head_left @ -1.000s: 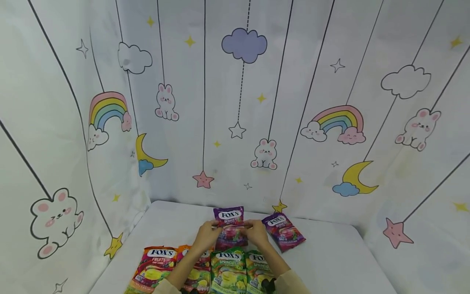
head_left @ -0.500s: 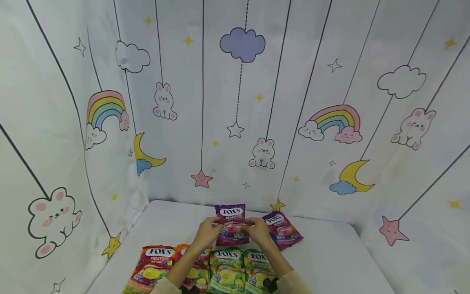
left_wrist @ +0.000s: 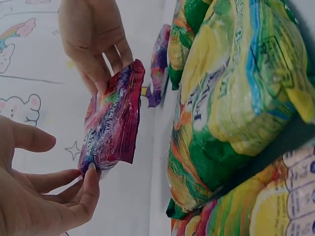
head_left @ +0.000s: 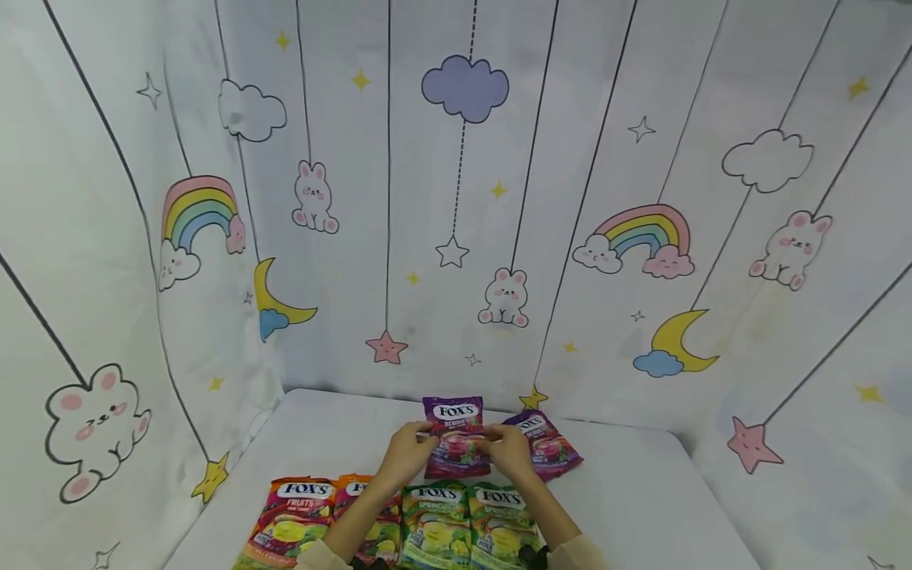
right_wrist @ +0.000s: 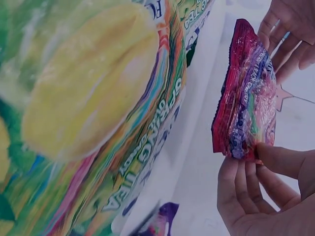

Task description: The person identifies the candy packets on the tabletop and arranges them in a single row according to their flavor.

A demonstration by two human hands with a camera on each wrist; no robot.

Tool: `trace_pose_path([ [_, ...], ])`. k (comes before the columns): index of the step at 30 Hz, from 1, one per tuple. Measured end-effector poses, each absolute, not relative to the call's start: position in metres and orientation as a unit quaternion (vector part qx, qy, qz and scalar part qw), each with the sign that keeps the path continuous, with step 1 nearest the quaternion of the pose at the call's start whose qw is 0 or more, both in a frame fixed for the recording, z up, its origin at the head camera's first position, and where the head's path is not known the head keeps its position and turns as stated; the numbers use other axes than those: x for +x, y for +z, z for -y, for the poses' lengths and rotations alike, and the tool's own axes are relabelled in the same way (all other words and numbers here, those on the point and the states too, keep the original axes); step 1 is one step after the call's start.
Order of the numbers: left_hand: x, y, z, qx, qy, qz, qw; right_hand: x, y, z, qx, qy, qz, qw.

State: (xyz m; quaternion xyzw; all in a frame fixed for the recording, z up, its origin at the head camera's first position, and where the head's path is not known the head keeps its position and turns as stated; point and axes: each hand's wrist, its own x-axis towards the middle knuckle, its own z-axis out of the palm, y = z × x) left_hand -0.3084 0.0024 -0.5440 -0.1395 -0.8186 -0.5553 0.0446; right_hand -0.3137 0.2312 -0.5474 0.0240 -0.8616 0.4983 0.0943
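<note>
Both hands hold one purple Fox's Berries candy bag [head_left: 454, 443] by its sides, face toward the head camera. My left hand [head_left: 409, 453] pinches its left edge with the fingertips. On the opposite edge, my right hand [head_left: 509, 451] grips it between thumb and fingers, as the right wrist view shows. Both wrist views show the bag's lower end above the table. A second purple candy bag [head_left: 552, 451] lies tilted just behind the right hand, which covers part of it.
Nearer the body lie two green Spring Tea candy bags [head_left: 436, 526] side by side. Left of them are two orange-red Fruits candy bags [head_left: 295, 514], one partly under the left forearm. A printed white cloth wall [head_left: 342, 277] rises behind the white table [head_left: 655, 499].
Both hands have shifted a little to the right with the purple candy bag, closer to the second purple bag. The head view has turned slightly.
</note>
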Motion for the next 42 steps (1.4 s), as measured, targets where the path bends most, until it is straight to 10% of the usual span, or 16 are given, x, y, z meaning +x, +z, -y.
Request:
trace_pose_path([
  [42, -0.286, -0.535, -0.037, -0.211, -0.574, 0.791, -0.002, -0.274, -0.534, -0.284, 0.034, 0.453, 0.883, 0.120],
])
